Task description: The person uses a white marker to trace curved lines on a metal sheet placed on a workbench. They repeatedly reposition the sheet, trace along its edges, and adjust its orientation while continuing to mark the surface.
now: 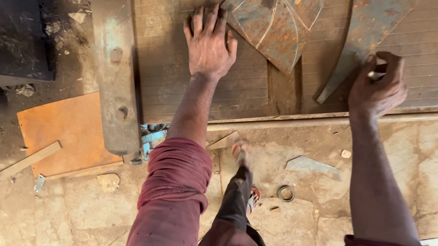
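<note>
Rusty steel offcuts under both my hands on the ribbed sheet.
Left hand (210, 42) lies spread flat beside the scribed plate (275, 19); right hand (378, 83) pinches a small marker (375, 75) against the curved offcut (364, 29).

Single head view, looking steeply down, close over arms, workbench, floor.

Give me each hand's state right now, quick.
Left hand: open, fingers spread, palm flat on the ribbed metal sheet beside a rusty curved plate.
Right hand: closed, grip on a small pale marker stub.
</note>
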